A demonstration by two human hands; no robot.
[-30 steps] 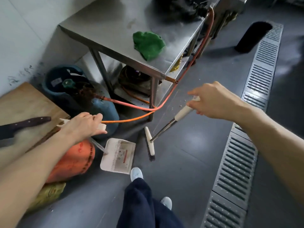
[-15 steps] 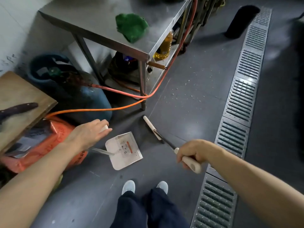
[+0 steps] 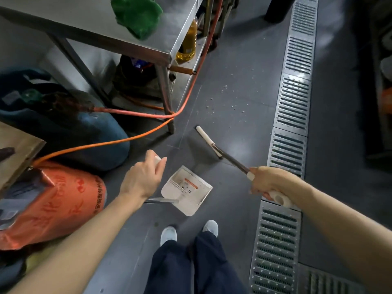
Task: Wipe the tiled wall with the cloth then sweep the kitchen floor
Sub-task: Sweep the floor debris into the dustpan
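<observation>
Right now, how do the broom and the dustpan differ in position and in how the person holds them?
The broom is in the right hand, and its head lies further out on the floor, nearer the crumbs. The dustpan is in the left hand and sits close in, just ahead of the shoes. The broom head is a narrow bar; the dustpan is a wide, flat scoop. Both are off-white with long handles.

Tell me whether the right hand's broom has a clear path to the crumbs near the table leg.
Probably yes: the right hand grips the broom, and bare floor separates its head from the crumbs.
</observation>
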